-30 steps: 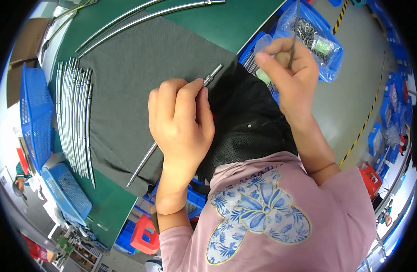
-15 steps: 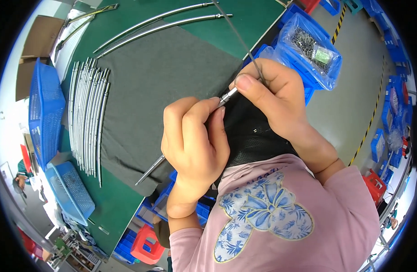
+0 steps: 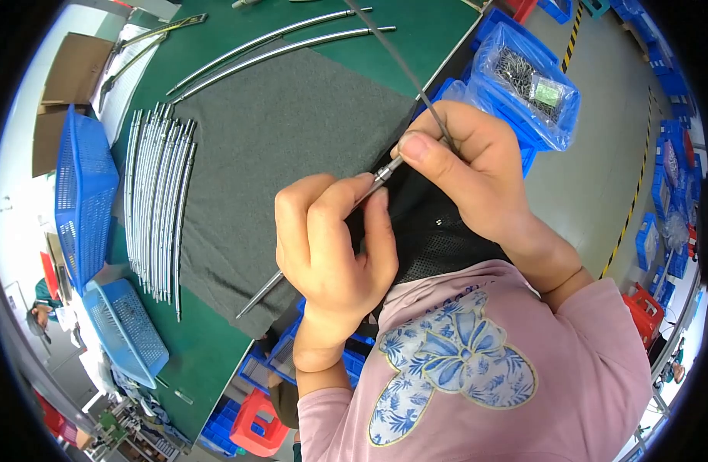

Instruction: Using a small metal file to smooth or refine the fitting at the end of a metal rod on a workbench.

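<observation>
- Left hand [image 3: 331, 246] is pinching a slim silver metal rod [image 3: 260, 296] mid-frame.
- Right hand [image 3: 477, 173], apart a second ago, is now pinching its tip, holding a thin dark-grey strip [image 3: 398, 61]; both are working together.

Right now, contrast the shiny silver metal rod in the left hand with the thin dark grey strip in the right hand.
The silver rod is shiny; the grey strip is dark. The rod has a stepped collar near its upper end; the strip looks plain. The rod slants up rightward; the strip slants up leftward. Both are slender.
</observation>
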### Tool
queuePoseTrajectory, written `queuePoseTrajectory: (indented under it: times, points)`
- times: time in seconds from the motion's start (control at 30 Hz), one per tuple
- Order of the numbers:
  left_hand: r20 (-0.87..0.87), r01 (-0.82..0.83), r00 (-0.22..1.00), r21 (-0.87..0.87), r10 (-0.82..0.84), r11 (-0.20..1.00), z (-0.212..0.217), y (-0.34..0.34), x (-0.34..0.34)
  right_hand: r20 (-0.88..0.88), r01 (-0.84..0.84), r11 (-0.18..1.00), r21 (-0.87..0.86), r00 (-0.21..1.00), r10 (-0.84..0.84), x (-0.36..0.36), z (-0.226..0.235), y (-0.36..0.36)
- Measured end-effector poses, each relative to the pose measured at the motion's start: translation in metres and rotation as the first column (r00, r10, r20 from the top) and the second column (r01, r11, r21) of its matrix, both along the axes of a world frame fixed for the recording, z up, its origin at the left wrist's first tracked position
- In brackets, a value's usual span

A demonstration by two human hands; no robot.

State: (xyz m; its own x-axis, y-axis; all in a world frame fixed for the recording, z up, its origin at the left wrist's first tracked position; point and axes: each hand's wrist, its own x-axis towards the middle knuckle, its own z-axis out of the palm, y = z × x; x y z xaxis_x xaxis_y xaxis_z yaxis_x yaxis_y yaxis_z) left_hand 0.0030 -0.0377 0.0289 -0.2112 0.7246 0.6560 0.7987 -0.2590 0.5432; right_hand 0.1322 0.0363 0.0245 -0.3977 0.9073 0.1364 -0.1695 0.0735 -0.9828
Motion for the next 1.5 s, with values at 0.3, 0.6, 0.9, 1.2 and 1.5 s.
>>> queuePoseTrajectory:
  times: [0.3, 0.6, 0.9, 1.2, 1.5]
  points:
    - [-0.034, 0.064, 0.997, -0.094, -0.067, 0.994, 0.009, -0.001, -0.011, 0.016, -0.007, 1.0, -0.013, 1.0, 0.007, -0.004, 0.007, 0.001]
    - [-0.058, 0.076, 0.995, -0.09, -0.081, 0.993, 0.006, 0.003, -0.013, 0.04, -0.016, 1.0, -0.008, 0.999, 0.016, -0.005, 0.005, 0.005]
    - [-0.26, 0.022, 0.965, -0.041, -0.032, 0.999, 0.014, 0.01, -0.009, -0.121, -0.363, 0.837, -0.41, 0.931, 0.345, 0.024, -0.003, 0.024]
    - [-0.482, -0.48, 0.804, -0.181, 0.348, 0.858, 0.012, -0.024, -0.129, 0.019, 0.039, 0.998, -0.051, 0.999, -0.038, 0.029, -0.018, 0.092]
    - [-0.606, -0.568, 0.737, -0.314, 0.3, 0.761, -0.011, -0.017, -0.158, 0.395, 0.09, 0.996, -0.007, 0.915, -0.08, 0.005, -0.004, 0.111]
